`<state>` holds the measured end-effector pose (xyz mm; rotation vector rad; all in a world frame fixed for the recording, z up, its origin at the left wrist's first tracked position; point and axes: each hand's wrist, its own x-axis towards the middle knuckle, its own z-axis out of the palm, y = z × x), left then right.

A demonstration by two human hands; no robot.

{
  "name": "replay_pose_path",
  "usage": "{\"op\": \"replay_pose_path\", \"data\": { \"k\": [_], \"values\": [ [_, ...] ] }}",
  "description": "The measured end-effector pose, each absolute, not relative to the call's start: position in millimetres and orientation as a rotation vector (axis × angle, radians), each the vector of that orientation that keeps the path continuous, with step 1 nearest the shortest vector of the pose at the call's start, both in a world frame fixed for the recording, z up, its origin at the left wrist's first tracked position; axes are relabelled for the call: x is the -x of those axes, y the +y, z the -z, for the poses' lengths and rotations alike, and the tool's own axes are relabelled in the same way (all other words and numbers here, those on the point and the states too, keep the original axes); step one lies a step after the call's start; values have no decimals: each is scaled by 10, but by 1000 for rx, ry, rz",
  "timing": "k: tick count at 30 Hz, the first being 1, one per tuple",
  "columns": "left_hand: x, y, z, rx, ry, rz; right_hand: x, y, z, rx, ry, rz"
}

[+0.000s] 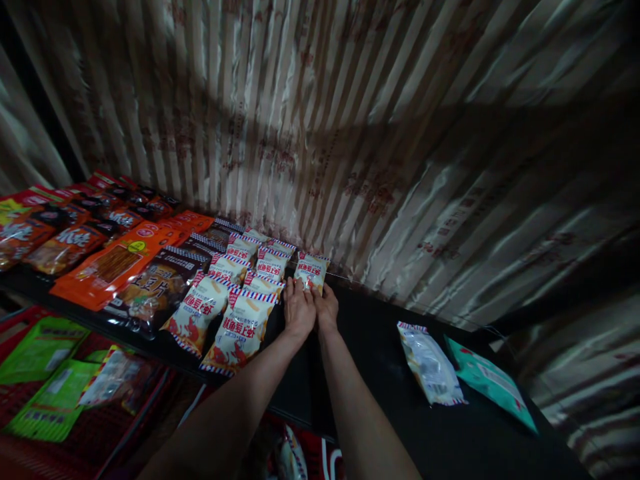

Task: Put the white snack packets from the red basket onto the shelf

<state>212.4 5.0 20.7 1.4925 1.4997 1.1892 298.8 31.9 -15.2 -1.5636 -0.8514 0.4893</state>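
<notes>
A white snack bag (pixel 310 268) with red and blue striped ends lies at the back of the black shelf (pixel 370 373), close to the curtain. My left hand (pixel 299 308) grips its near left edge, the fingers curled against it. On the near right corner, my right hand (pixel 327 308) has its fingers closed round the same bag. Both hands partly cover its lower end. To the left of my hands, matching bags form two rows, with one bag (pixel 243 330) at the front and another (pixel 199 312) beside it.
Dark brown potato chip bags (pixel 153 287), orange packets (pixel 113 263) and other snacks fill the shelf's left side. A white bag (pixel 431 365) and a teal bag (pixel 493 380) lie at the right. Below stands a red basket (pixel 135 427) holding green packets (pixel 50 400). Pleated curtain (pixel 320 120) hangs behind.
</notes>
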Motion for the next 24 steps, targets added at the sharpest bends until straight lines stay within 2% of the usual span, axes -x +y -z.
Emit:
{"op": "replay_pose_path", "data": {
  "k": [17, 24],
  "values": [
    [-2159, 257, -93, -1508, 1479, -1239, -2897, 439, 72, 1794, -1026, -234],
    [-2151, 257, -131, -1523, 1462, -1200, -2904, 430, 73, 1715, -1043, -299]
  ]
}}
